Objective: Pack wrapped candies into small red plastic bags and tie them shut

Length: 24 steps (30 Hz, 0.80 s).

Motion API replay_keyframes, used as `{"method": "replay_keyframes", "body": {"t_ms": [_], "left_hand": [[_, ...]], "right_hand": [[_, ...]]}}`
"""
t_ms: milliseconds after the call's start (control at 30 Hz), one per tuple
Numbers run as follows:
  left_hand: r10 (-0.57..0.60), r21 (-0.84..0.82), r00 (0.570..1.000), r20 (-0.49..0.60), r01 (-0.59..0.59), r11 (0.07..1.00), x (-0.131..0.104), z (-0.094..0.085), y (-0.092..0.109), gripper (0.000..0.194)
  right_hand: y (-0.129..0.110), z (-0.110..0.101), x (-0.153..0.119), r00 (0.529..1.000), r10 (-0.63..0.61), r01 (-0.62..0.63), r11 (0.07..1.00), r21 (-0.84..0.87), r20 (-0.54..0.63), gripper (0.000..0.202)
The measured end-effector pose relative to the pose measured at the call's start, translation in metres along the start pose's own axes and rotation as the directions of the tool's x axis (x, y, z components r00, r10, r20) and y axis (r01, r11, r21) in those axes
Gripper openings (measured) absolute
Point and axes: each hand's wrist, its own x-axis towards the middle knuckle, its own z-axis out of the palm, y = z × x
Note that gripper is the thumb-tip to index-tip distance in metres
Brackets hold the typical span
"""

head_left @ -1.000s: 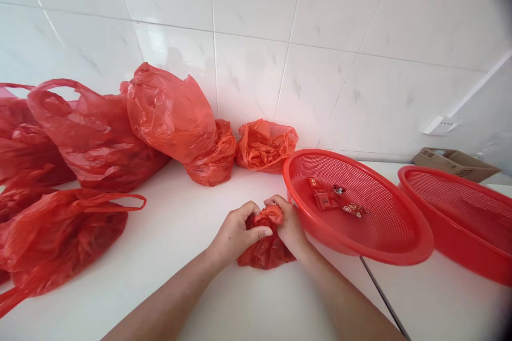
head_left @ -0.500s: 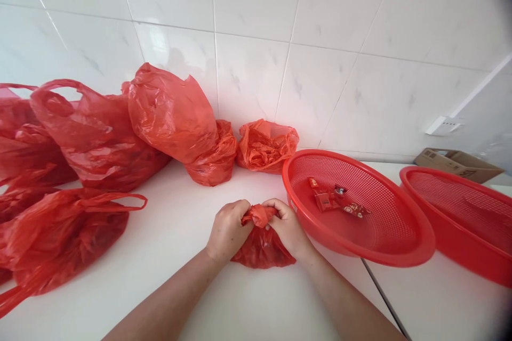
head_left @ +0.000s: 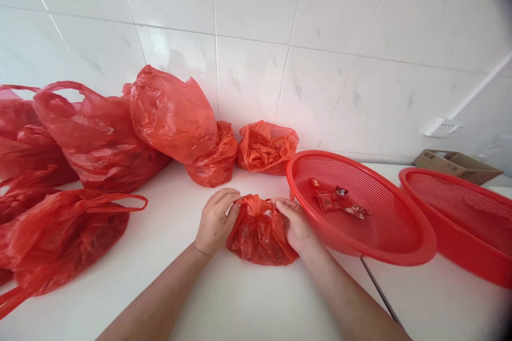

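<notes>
Forearms (head_left: 160, 287) come in from 7 and 5 o'clock over a white tabletop (head_left: 256, 303), with a dark seam (head_left: 380, 285) crossing it at 4 o'clock from the work. Between the hands, a small red bag (head_left: 262, 240) sits on the table, its top gathered into a twisted knot (head_left: 256, 205) and its full, crinkled body resting below. Left hand (head_left: 218, 218), on the bag's 9 o'clock side, has thumb and fingers nearly together, pinching one end of the knotted plastic. Right hand (head_left: 294, 224), at 3 o'clock, has thumb and forefinger closed on the opposite end, the other fingers loosely curled; it is just beside a red colander (head_left: 384, 221). That colander tilts between 2 and 3 o'clock, holding a few wrapped packets (head_left: 340, 202). A second red basket (head_left: 464, 250) stands beyond it at 3. At 9 o'clock slumps a large red bag (head_left: 72, 240); a handled bag (head_left: 96, 138) stands at 10, and a crumpled open bag (head_left: 266, 149) at 12. Farther off, a cardboard box (head_left: 472, 170) and a wall socket (head_left: 443, 127) lie around 2, before white tiles (head_left: 252, 0).
</notes>
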Motion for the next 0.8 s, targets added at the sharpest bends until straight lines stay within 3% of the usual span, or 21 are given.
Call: {"method": "replay_keyframes", "body": {"t_ms": [100,200,400,567,800], "left_hand": [[-0.09,0.009,0.995,-0.036,0.09,0.996,0.001,0.0,-0.008,0.015],[-0.271,-0.011,0.96,-0.066,0.271,0.962,0.003,-0.001,-0.017,0.016],[-0.508,-0.022,0.848,-0.151,0.511,0.86,0.008,-0.018,-0.046,0.017],[-0.57,0.092,0.792,-0.217,0.598,0.796,0.004,-0.033,-0.072,0.019],[-0.631,0.104,0.732,-0.257,0.67,0.735,0.003,-0.044,-0.087,0.018]], "right_hand": [[-0.005,0.003,-0.004,0.998,-0.032,0.028,0.996,0.08,0.054,0.009],[-0.014,0.006,-0.01,0.985,-0.071,0.053,0.991,0.122,0.155,0.014],[-0.018,-0.001,-0.015,0.919,0.108,-0.09,0.994,-0.066,0.38,0.008],[-0.007,-0.006,-0.01,0.911,0.227,-0.12,0.945,-0.305,0.345,0.009],[-0.003,-0.015,-0.004,0.947,0.241,-0.159,0.925,-0.345,0.211,0.009]]}}
